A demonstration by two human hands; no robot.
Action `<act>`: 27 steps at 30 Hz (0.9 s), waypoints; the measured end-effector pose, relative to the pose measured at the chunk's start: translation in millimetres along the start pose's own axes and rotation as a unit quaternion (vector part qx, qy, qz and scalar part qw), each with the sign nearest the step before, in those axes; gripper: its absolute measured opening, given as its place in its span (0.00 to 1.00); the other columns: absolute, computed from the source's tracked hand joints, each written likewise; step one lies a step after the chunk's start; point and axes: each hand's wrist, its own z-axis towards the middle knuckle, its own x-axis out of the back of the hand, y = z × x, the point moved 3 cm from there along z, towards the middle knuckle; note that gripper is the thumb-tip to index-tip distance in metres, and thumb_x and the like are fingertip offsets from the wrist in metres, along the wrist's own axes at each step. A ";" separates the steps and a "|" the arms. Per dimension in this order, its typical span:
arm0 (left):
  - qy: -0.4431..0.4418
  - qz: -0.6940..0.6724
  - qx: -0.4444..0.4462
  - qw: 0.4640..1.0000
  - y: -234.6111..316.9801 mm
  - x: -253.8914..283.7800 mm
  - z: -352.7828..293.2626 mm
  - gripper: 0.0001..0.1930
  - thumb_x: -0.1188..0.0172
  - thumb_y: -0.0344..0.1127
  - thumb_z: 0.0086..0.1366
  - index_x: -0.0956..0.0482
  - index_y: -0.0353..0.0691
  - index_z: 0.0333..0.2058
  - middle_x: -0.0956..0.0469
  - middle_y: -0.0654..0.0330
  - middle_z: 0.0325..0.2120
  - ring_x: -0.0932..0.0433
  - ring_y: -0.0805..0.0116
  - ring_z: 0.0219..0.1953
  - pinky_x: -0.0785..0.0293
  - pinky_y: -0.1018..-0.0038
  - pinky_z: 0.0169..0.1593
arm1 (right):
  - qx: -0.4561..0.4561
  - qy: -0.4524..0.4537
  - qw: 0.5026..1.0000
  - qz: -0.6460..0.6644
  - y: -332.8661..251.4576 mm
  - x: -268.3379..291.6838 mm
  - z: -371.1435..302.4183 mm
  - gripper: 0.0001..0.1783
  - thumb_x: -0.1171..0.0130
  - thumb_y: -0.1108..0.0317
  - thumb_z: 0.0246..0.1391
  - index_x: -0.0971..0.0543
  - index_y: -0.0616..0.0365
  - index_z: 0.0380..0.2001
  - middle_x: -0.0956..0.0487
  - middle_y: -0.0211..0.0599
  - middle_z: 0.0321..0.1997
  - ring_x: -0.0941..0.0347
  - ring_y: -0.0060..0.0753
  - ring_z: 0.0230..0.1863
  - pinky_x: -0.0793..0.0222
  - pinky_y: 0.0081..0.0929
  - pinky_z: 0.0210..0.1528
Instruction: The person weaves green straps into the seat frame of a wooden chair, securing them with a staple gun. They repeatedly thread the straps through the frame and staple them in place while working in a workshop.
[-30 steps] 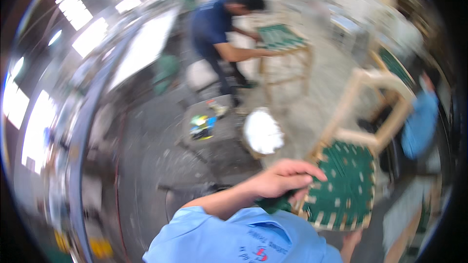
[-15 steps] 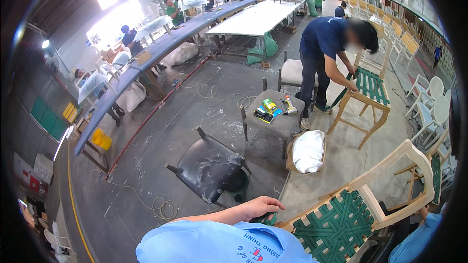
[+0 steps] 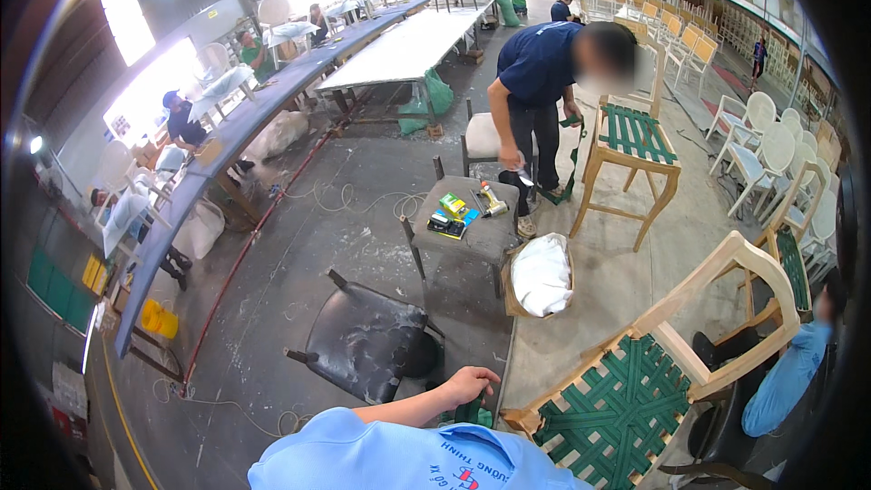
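My left hand (image 3: 470, 386) reaches in from the lower edge, palm down, its fingers bent over a green webbing strap (image 3: 475, 412) just below them. The fingertips and most of this strap are hidden. Just right of the hand, a pale wooden chair (image 3: 658, 336) lies tilted, with its back toward the right. Its seat is covered by crossing woven green straps (image 3: 617, 404), with gaps where the wooden frame shows. My right hand is out of view.
A co-worker (image 3: 535, 73) bends beside a wooden chair (image 3: 626, 154) with green seat straps. A black padded chair (image 3: 363, 340) stands left of my hand. A grey seat (image 3: 463, 227) bears small boxes and a power tool (image 3: 492, 200). An open carton (image 3: 505, 286) holds white material. Another person (image 3: 789, 372) is at far right.
My view has turned right, so the surroundings sit farther left. The co-worker's hands have parted: one raises a green strap, the other has dropped beside the grey seat. My left hand stays near the tilted chair.
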 end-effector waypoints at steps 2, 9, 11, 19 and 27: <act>0.051 0.044 -0.016 0.998 -23.0 -11.5 14.7 0.18 0.48 0.29 0.70 0.15 0.41 0.54 0.16 0.59 0.34 0.18 0.69 0.36 0.22 0.71 0.46 | -0.021 0.009 1.000 -0.004 16.9 10.9 8.0 0.26 0.52 0.68 0.72 0.34 0.65 0.70 0.25 0.55 0.65 0.26 0.52 0.63 0.27 0.48 0.61; 0.205 0.139 0.099 0.964 -82.6 -126.4 38.3 0.25 0.56 0.49 0.72 0.18 0.46 0.57 0.18 0.50 0.57 0.22 0.44 0.60 0.28 0.51 0.62 | -0.053 0.003 0.998 -0.016 58.4 44.5 70.2 0.27 0.53 0.67 0.72 0.35 0.64 0.71 0.26 0.55 0.67 0.27 0.53 0.65 0.28 0.50 0.62; 0.280 0.118 0.137 0.943 -76.6 -155.5 43.8 0.30 0.64 0.56 0.75 0.21 0.48 0.60 0.20 0.49 0.59 0.23 0.42 0.62 0.32 0.43 0.64 | -0.078 -0.013 0.997 -0.011 78.4 38.2 92.3 0.27 0.53 0.67 0.73 0.35 0.64 0.71 0.27 0.55 0.67 0.27 0.54 0.65 0.28 0.51 0.63; 0.442 0.020 0.215 0.871 -65.0 -185.3 66.0 0.31 0.63 0.61 0.76 0.14 0.49 0.54 0.16 0.49 0.53 0.21 0.43 0.57 0.32 0.47 0.63 | -0.050 0.141 0.930 -0.335 83.4 29.1 127.1 0.28 0.54 0.67 0.73 0.37 0.63 0.73 0.28 0.55 0.69 0.28 0.55 0.67 0.29 0.53 0.64; 0.477 -0.023 0.225 0.849 -81.9 -189.6 65.8 0.30 0.60 0.60 0.75 0.13 0.51 0.53 0.15 0.50 0.51 0.24 0.45 0.60 0.30 0.50 0.62 | 0.497 -0.238 0.791 -0.265 -128.3 -113.2 93.8 0.42 0.46 0.77 0.64 0.45 0.51 0.79 0.22 0.50 0.49 0.23 0.45 0.46 0.27 0.38 0.50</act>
